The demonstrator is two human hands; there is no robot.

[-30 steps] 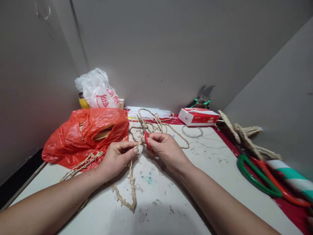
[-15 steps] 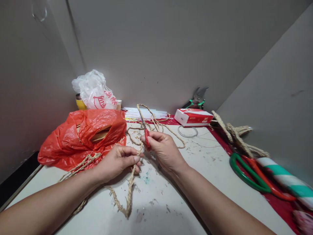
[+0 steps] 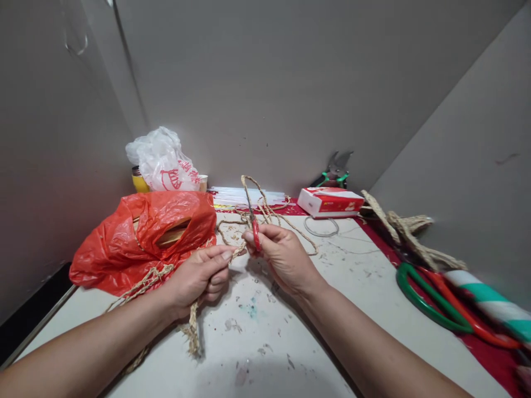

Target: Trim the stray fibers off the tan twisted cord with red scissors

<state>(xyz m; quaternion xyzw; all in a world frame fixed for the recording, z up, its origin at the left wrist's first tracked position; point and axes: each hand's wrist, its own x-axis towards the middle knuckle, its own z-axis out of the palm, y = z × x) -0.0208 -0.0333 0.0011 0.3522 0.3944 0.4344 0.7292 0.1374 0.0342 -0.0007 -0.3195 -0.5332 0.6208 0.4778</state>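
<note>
Near the middle of the white table, my left hand (image 3: 205,276) is closed on a braided straw rope (image 3: 193,331), whose frayed end hangs below the fist. Close to its right, my right hand (image 3: 282,254) grips small red-handled scissors (image 3: 256,233) with the blades pointing up and away. The rope passes from the left fingers to the right fingertips. Beyond the hands, more thin rope (image 3: 298,224) lies in loose loops, and one loop rises beside the blades.
A red plastic bag (image 3: 116,243) with wooden pieces sits at the left, a white bag (image 3: 166,166) behind it. Clear sticks (image 3: 249,196), a red-white box (image 3: 331,202) and pruners (image 3: 337,168) stand at the back. Large green-and-red-handled scissors (image 3: 431,301) lie right.
My left hand has closed into a fist round the rope, and the long hanging bend has shortened to a frayed end. The view has shifted slightly.
</note>
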